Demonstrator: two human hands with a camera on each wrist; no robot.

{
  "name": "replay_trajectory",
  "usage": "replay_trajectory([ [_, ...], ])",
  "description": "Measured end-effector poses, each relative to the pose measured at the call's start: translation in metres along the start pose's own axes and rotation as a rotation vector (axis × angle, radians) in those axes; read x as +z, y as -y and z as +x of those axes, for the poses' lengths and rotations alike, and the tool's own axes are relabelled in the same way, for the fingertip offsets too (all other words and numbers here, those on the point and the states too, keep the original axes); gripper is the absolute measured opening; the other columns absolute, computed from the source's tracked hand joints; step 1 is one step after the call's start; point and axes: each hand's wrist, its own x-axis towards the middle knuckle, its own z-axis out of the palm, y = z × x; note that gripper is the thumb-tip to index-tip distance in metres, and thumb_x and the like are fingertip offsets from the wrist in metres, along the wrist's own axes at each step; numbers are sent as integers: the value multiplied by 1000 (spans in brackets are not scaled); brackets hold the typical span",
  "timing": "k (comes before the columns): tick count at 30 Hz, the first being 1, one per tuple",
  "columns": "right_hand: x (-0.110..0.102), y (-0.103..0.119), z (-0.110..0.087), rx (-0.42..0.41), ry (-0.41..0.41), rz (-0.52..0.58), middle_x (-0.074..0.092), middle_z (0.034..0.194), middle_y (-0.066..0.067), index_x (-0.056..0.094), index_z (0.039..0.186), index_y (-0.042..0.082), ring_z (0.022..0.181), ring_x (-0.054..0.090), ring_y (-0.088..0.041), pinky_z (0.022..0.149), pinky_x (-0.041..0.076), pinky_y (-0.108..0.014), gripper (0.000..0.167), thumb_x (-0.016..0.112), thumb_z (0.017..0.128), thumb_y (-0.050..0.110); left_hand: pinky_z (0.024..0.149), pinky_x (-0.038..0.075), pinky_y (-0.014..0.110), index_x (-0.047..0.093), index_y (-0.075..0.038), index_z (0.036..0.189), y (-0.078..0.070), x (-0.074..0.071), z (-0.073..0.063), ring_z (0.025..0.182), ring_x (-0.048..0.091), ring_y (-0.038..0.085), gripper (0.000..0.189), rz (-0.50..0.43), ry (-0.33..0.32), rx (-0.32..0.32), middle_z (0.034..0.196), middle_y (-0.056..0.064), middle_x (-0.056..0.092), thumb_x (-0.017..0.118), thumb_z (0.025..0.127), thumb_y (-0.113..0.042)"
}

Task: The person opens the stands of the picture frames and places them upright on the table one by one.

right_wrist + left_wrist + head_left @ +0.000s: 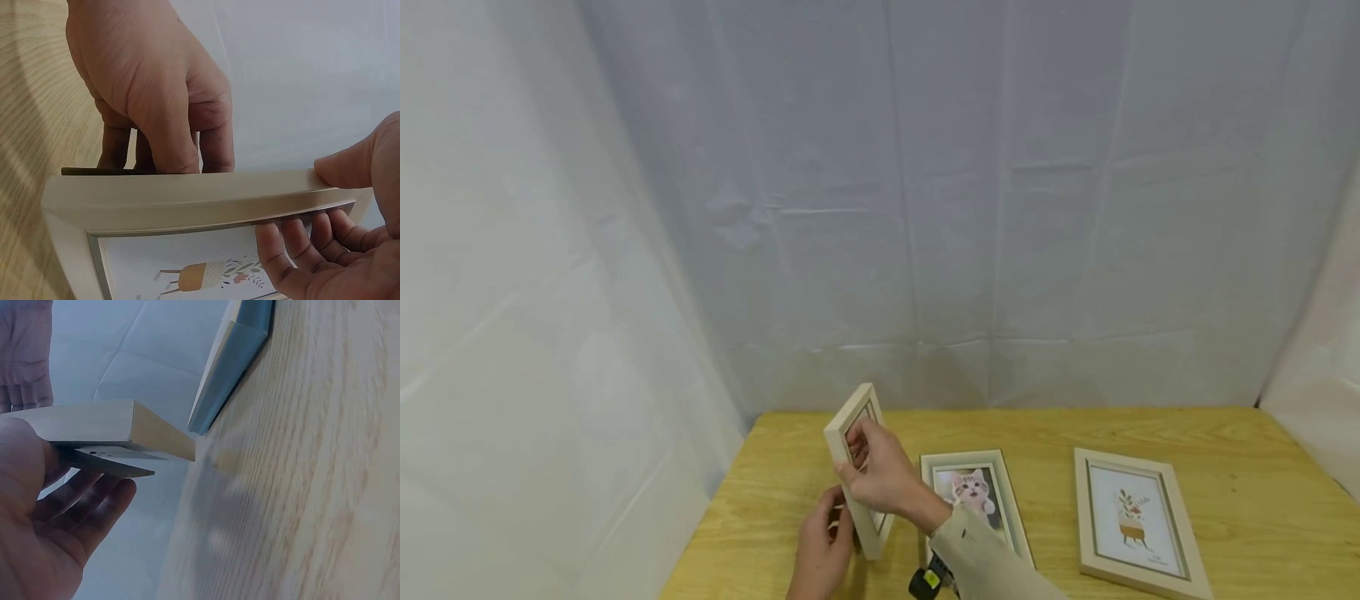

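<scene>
A cream picture frame (pixel 850 417) stands tilted on edge over the left part of the table. My right hand (pixel 880 471) grips its long side, thumb on the outer edge and fingers curled over the front. A plant-in-a-pot print (pixel 200 277) shows inside it in the right wrist view. Behind the frame is my left hand (pixel 823 542). In the left wrist view its fingers (pixel 106 509) curl around a thin dark flap (pixel 119 466) standing out from the back, with the thumb near the frame's edge.
Beside my right forearm lies a pale frame (pixel 962 457) with a kitten photo, partly covered by the sleeve (pixel 992 558). Farther right is another cream frame (pixel 1084 508) with a plant print. White sheeting (pixel 955 208) hangs behind the wooden table (pixel 767 475) and at both sides.
</scene>
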Motion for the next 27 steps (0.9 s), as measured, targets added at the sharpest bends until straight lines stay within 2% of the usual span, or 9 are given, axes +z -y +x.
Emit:
replay_trajectory([
  [5,0,1,-2,-15,15,4,60,89,-5,53,103,8,75,55,-9,64,50,-21,18,68,93,8,67,55,20,62,-3,124,3,0,1,89,70,14,24,79,-11,62,110,14,72,52,103,-5],
  [11,1,-1,-3,-27,19,-24,60,89,-3,53,102,8,74,54,-7,65,50,-20,19,69,91,7,66,56,20,63,-1,123,7,0,2,88,72,18,23,150,-27,103,109,15,73,52,102,-4],
  [15,0,-2,-2,-30,22,-39,59,90,-2,54,102,9,74,53,-6,66,50,-20,19,68,91,8,62,54,20,65,-1,120,10,1,3,83,70,13,22,211,-84,166,103,13,74,54,101,-1],
  [20,0,-2,-3,-31,12,-60,59,88,-1,54,101,9,73,52,-5,65,48,-19,19,69,90,8,61,54,21,67,0,113,11,2,4,78,68,10,20,305,-181,301,96,10,75,60,96,4],
  [25,1,-1,-4,-27,12,-76,58,87,-1,54,100,9,73,52,-7,65,47,-19,19,69,89,7,64,55,24,67,0,113,14,1,5,81,70,13,20,358,-182,326,98,9,75,60,95,5],
  [27,2,-1,-4,-27,14,-82,58,88,-1,54,100,9,73,53,-8,65,47,-19,19,69,89,7,65,57,26,67,1,112,17,1,6,82,72,16,20,378,-201,359,97,10,75,62,93,6],
])
